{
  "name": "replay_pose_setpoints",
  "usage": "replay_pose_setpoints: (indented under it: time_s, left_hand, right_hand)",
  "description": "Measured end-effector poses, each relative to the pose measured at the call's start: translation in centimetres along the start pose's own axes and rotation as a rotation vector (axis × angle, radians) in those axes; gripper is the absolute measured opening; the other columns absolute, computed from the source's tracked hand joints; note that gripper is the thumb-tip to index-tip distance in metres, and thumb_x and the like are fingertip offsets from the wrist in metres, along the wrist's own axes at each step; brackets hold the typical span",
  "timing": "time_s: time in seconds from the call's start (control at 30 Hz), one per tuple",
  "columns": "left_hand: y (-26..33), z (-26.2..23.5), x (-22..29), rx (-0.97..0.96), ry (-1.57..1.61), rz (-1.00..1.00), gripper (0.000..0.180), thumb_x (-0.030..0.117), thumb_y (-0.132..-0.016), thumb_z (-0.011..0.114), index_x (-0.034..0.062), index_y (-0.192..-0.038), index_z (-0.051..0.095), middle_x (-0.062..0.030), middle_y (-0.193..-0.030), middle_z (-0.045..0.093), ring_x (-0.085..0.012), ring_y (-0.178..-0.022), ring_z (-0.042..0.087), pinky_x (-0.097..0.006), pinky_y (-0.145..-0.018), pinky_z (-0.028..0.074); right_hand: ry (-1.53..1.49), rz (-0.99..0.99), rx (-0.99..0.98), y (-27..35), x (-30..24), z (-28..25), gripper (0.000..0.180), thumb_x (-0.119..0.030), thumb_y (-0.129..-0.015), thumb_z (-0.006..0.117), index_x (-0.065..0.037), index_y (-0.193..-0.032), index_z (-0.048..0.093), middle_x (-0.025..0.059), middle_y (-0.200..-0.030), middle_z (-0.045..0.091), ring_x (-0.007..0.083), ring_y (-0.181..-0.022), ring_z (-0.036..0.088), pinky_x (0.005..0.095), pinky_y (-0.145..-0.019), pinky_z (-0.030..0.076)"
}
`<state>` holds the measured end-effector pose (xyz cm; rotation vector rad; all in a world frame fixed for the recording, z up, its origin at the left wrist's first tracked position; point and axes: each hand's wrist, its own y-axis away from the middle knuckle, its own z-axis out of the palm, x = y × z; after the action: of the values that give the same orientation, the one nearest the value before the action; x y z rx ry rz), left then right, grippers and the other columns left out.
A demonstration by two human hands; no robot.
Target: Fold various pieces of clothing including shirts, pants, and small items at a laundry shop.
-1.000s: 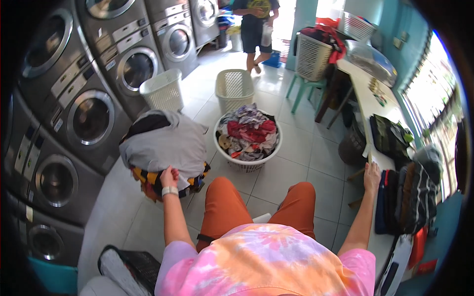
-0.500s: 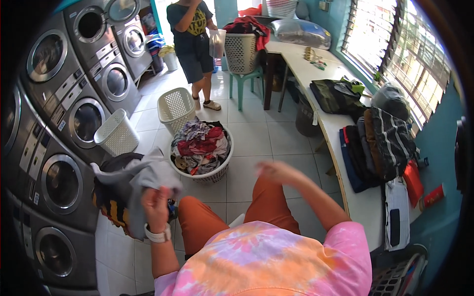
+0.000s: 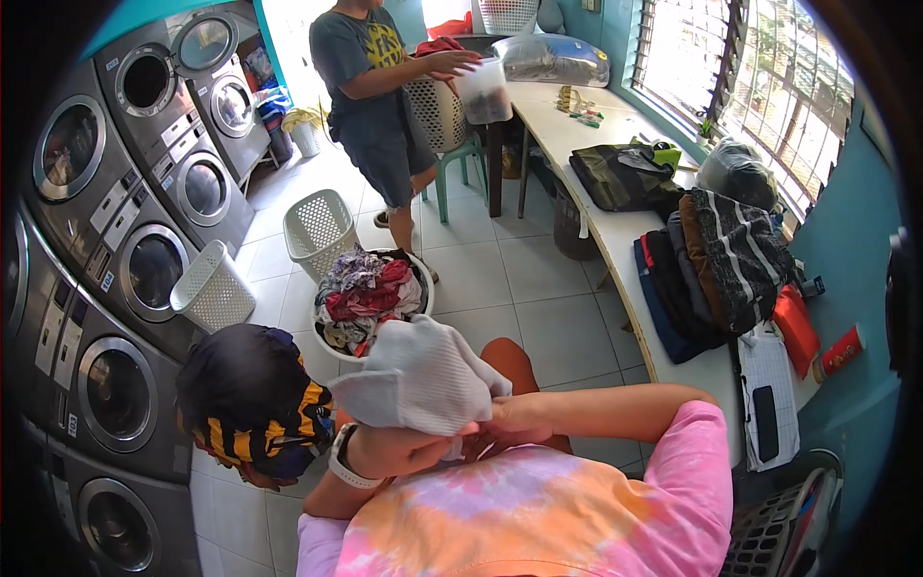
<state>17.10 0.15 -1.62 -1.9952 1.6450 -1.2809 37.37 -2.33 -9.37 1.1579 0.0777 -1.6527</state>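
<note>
Head-worn fisheye — looks down and forward over tie-dye shirt (image 3: 519,524), very near; stacked front-loading machines (image 3: 117,397) curve along left rim — louvered window (image 3: 740,96) farther off, upper right.

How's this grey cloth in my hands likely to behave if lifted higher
The grey cloth will likely flop, since it bunches and folds above your left hand. It's probably not slippery, as it looks matte and ribbed. The ribbing may stretch slightly.
</note>
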Motion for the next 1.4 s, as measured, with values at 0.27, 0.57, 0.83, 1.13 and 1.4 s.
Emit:
replay_pose_setpoints:
  time_s: [0.27,0.57,0.83,1.13,1.4]
  left_hand:
    - [-1.8,3.0,0.0,-0.171,0.232,0.072,0.055,0.001,-0.079,0.054,0.0038,-0.129,0.033,-0.0098,-0.132,0.033,-0.0208,-0.124,0.027,-0.033,-0.102,0.021]
    - [-3.3,2.0,0.7,0.165,-0.262,-0.043,0.024,0.013,-0.08,0.063,0.0028,-0.102,0.061,-0.0137,-0.104,0.059,-0.0229,-0.097,0.058,-0.032,-0.086,0.043]
    - [-4.9,4.2,1.4,0.268,-0.251,-0.068,0.012,0.01,-0.08,0.064,0.0012,-0.087,0.067,-0.0123,-0.088,0.065,-0.0256,-0.087,0.063,-0.034,-0.083,0.045]
    - [-4.6,4.4,2.4,0.223,-0.406,-0.013,0.013,0.014,-0.075,0.069,0.0028,-0.082,0.068,-0.01,-0.079,0.065,-0.0239,-0.076,0.063,-0.034,-0.077,0.045]
    - [-2.9,3.6,1.3,0.341,-0.427,-0.048,0.017,0.02,-0.079,0.065,0.0025,-0.079,0.067,-0.009,-0.077,0.064,-0.0249,-0.072,0.061,-0.034,-0.073,0.044]
  right_hand:
    - [-0.391,-0.048,-0.194,0.9,0.7,1.0,0.054,-0.054,-0.086,0.044,-0.009,-0.117,0.046,0.0074,-0.11,0.051,0.0214,-0.102,0.052,0.0389,-0.094,0.041]
    - [-0.506,-0.473,0.302,3.8,-1.8,-1.3,0.02,-0.021,-0.087,0.051,-0.006,-0.1,0.052,0.007,-0.096,0.056,0.0196,-0.097,0.052,0.0388,-0.08,0.043]
    - [-0.363,-0.065,-0.021,1.2,-0.3,-1.1,0.057,-0.054,-0.081,0.054,-0.017,-0.123,0.044,0.0067,-0.118,0.045,0.0235,-0.109,0.043,0.0467,-0.094,0.035]
    - [-0.487,-0.236,0.128,1.2,0.8,-1.8,0.03,-0.027,-0.085,0.057,-0.013,-0.11,0.051,0.0027,-0.102,0.055,0.0162,-0.09,0.054,0.039,-0.088,0.042]
    - [-0.517,-0.322,0.581,1.9,-1.2,-5.4,0.019,-0.031,-0.082,0.063,-0.016,-0.092,0.058,-0.003,-0.079,0.058,0.0106,-0.075,0.056,0.0309,-0.078,0.042]
